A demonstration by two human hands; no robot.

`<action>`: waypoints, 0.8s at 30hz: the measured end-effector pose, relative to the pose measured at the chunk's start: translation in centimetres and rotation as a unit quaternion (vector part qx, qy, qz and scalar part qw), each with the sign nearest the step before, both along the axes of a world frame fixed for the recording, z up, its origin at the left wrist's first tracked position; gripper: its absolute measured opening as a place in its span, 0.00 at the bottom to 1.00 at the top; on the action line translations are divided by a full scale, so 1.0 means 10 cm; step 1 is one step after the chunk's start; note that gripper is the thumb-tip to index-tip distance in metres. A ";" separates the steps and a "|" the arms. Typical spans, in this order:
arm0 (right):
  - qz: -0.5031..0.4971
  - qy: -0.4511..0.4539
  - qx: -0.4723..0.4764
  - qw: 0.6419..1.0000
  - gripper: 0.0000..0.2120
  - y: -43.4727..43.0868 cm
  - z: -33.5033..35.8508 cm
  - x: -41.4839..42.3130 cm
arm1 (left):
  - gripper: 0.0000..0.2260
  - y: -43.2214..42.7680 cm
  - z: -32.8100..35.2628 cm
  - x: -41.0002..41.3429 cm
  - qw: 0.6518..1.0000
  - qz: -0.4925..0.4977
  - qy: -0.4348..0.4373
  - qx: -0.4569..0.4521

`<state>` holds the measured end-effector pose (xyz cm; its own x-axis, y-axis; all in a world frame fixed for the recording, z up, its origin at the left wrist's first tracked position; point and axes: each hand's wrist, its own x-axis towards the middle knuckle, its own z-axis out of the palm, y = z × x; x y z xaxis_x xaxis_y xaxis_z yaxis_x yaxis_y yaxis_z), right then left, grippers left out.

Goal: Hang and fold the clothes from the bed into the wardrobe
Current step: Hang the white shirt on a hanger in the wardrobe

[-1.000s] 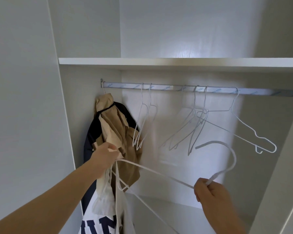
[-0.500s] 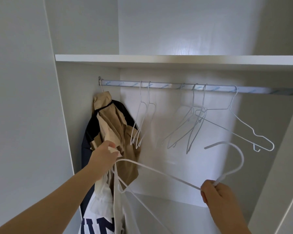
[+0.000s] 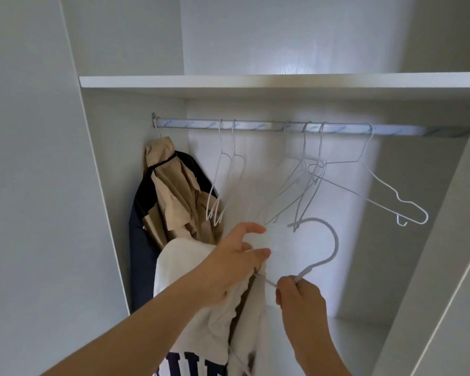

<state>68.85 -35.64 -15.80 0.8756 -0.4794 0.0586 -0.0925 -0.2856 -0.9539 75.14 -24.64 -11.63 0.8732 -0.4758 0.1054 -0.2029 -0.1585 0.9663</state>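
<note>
White shirt (image 3: 201, 316) hangs low in the frame, in front of the open wardrobe (image 3: 125, 147), between both hands; the cloth is soft and creased, with a wavy edge at its opening; dark navy block letters cross its lower part, cut off by the frame edge and not readable. Left hand (image 3: 236, 264) grips the shirt's upper fabric; the lower fingers are curled into the cloth, thumb and forefinger held apart above it. Right hand (image 3: 300, 297) is closed in a pinch on the neck of a white hanger (image 3: 337, 244); this is thin coated wire with a round open hook curving up and to the left; one arm of it runs from the pinch toward the left hand and into the shirt.

Rail (image 3: 255, 126) is a round metal bar below a flat white shelf (image 3: 255, 81); it is wrapped in clear film with repeated blue print; "HONG" is legible, the rest too small to read. On the rail: a pair of empty hangers (image 3: 221, 142), white wire, side by side left of centre; a cluster of three hangers (image 3: 304, 147) right of centre; a single hanger (image 3: 377, 176) further right, turned broadside, its shoulder notched. At the rail's left end, against the side wall, a beige garment (image 3: 174, 196), matte and crumpled, hangs over a dark navy garment (image 3: 139, 232). Wardrobe panels are smooth and white with a slight sheen.
</note>
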 end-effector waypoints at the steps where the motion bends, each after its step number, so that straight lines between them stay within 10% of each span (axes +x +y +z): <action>1: -0.012 -0.008 0.023 1.000 0.17 -0.01 0.02 -0.01 | 0.11 0.02 0.02 -0.03 0.999 -0.019 -0.027 0.005; 7: -0.035 -0.059 0.046 0.997 0.17 -0.09 0.09 -0.09 | 0.14 0.13 0.00 -0.22 0.895 -0.057 -0.325 0.299; 12: -0.026 -0.077 0.012 0.997 0.18 -0.16 0.13 -0.16 | 0.19 0.27 -0.06 -0.16 0.782 0.054 -0.532 0.320; 24: -0.133 -0.238 -0.166 0.948 0.06 -0.33 0.29 -0.17 | 0.16 0.03 -0.08 -0.14 0.872 0.106 -0.381 0.288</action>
<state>67.15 -38.98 -12.90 0.5624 -0.5659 0.6029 0.2152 -0.6038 -0.7675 73.70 -24.33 -12.39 0.7291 -0.4772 0.4907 -0.6584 -0.6848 0.3123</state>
